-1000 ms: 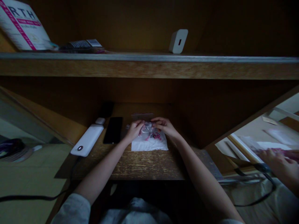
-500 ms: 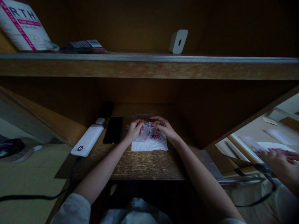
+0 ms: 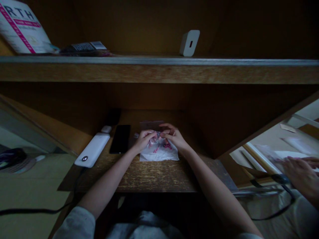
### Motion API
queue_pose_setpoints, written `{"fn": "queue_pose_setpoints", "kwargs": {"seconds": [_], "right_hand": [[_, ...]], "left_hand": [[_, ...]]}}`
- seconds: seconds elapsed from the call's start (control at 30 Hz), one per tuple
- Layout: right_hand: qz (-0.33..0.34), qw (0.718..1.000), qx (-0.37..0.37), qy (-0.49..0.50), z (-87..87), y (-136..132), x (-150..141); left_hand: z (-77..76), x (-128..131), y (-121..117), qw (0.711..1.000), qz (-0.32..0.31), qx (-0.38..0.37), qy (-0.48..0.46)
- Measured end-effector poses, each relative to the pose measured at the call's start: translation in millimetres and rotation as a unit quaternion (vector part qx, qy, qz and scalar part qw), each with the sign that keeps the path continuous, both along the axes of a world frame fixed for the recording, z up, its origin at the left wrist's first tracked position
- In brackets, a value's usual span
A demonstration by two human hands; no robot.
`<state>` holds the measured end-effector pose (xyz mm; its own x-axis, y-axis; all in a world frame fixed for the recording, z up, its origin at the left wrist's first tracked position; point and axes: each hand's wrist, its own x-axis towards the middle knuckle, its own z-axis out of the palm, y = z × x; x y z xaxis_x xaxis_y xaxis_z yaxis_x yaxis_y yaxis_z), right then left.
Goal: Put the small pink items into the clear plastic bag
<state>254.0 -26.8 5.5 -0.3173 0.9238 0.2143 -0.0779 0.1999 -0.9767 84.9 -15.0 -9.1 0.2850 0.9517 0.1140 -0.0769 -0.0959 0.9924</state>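
Note:
A small clear plastic bag [image 3: 158,134] is pinched between my two hands above the desk. My left hand [image 3: 146,137] grips its left edge with thumb and fingers pressed together. On the other side my right hand [image 3: 172,135] holds the right edge between thumb and a curled finger, its index finger raised. Below them lies a white tissue [image 3: 159,155] with small pink beads [image 3: 167,145] on it, in a heap at the right and a few to the left. Another flat clear bag [image 3: 151,124] lies just behind my hands.
Left of my hands lie a black phone [image 3: 120,139], a white power bank [image 3: 92,151] with a cable, and a small white case [image 3: 106,129]. The shelf [image 3: 159,71] above carries a white charger [image 3: 189,43] and packets. At the far right another person's hands [image 3: 300,171] work at a neighbouring desk.
My hands have drawn closer together on the bag, the left one shifting slightly right. The other person's hand has moved a little and is blurred.

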Motion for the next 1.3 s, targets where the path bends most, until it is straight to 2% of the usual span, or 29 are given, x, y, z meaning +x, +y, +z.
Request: {"fn": "queue_pose_setpoints", "kwargs": {"seconds": [0.1, 0.33, 0.6, 0.83, 0.9, 1.1, 1.2, 1.3], "right_hand": [[-0.003, 1.000, -0.002, 0.001, 0.2, -1.0, -1.5], [0.016, 1.000, 0.001, -0.016, 1.3, -1.2, -3.5], [0.033, 0.999, 0.001, -0.025, 2.1, -3.0, -4.4], [0.060, 0.998, -0.010, -0.031, -0.1, -1.9, -4.6], [0.064, 0.998, -0.016, -0.024, 0.1, -2.0, -4.3], [0.077, 0.996, 0.001, -0.040, -2.5, -0.3, -3.7], [0.059, 0.998, 0.010, -0.036, -8.2, 3.1, -5.5], [0.012, 0.999, 0.022, -0.030, -14.3, 6.9, -7.4]], "left_hand": [[0.0, -1.5, -0.1, 1.000, 0.002, 0.010, 0.004], [-6.0, -2.3, 1.5, 0.999, -0.041, -0.016, 0.024], [5.6, -3.4, -5.4, 0.996, -0.056, 0.024, 0.057], [3.3, -4.4, -2.3, 0.992, -0.107, 0.023, 0.055], [1.1, -4.3, -0.4, 0.996, -0.084, 0.020, 0.038], [-4.5, -7.3, 13.4, 0.993, 0.083, -0.009, -0.080], [-5.1, -9.2, 18.4, 0.988, 0.116, 0.000, -0.105], [-4.7, -9.2, 18.3, 0.986, 0.129, 0.012, -0.107]]}}
